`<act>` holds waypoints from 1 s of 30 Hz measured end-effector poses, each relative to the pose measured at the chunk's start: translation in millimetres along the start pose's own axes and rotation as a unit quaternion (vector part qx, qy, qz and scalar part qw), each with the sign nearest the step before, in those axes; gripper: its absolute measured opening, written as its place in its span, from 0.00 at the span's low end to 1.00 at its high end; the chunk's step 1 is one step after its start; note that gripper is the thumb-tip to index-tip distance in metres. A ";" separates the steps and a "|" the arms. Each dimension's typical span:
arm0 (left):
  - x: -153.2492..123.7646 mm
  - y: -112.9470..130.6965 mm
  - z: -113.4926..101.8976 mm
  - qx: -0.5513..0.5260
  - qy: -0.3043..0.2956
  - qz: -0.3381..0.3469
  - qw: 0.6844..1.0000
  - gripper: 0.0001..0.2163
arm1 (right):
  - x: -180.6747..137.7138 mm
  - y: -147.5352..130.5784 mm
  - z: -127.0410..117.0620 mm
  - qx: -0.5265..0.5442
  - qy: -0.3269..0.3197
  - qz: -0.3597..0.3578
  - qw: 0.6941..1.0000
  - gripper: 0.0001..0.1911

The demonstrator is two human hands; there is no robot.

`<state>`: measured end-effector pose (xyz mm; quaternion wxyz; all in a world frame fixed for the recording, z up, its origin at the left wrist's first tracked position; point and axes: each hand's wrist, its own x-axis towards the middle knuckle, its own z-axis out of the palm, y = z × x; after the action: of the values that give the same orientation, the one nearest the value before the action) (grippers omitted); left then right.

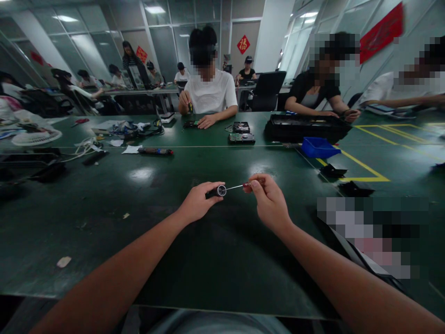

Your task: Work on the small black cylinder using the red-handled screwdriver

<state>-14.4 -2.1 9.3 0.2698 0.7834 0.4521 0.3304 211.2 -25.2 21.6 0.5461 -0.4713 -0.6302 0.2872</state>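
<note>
My left hand (199, 202) is wrapped round a short black cylinder (219, 190) whose ring-shaped open end faces right, toward me. Between the thumb and fingers of my right hand (271, 199) is a screwdriver (247, 185) with a reddish handle. Its thin metal shaft points left, and the tip reaches the open end of the cylinder. Whether the tip touches anything inside cannot be made out. Both hands are above the green table (222, 260).
Across the table a person (212, 93) works on a small dark part. Hard drives (242, 138), a blue bin (319, 147) and a long black housing (308, 127) lie beyond my hands. A dark tool with a red tip (156, 151) and cables (83, 147) are at the left.
</note>
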 end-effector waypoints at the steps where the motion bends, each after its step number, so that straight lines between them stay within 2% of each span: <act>1: 0.1 -0.1 0.3 -0.002 -0.001 0.004 1.000 0.19 | 0.6 0.6 0.5 0.006 0.005 0.010 1.000 0.09; 12: -0.2 2.6 -0.4 -0.002 0.003 0.007 1.000 0.20 | -0.5 -1.3 1.4 0.009 0.019 0.016 1.000 0.09; 19: -0.8 3.5 -2.2 0.023 0.002 0.004 1.000 0.20 | -0.6 -16.6 -5.6 -0.133 0.006 -0.012 0.991 0.16; 26: -0.1 2.5 -1.2 0.046 -0.015 0.022 0.999 0.19 | -3.9 -16.9 -3.8 -0.113 -0.045 -0.083 0.989 0.04; 28: -0.1 1.4 -0.7 0.049 -0.018 0.025 0.998 0.18 | -3.9 -17.1 -4.0 -0.115 -0.059 -0.080 0.988 0.04; 30: -0.2 0.2 -0.5 0.049 -0.017 0.026 0.998 0.18 | -3.4 -18.2 -4.3 -0.123 -0.062 -0.062 0.988 0.09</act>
<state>-14.8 -2.3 9.6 0.2296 0.8128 0.4424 0.3015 210.1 -36.0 37.2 0.4602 -0.4763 -0.7215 0.2019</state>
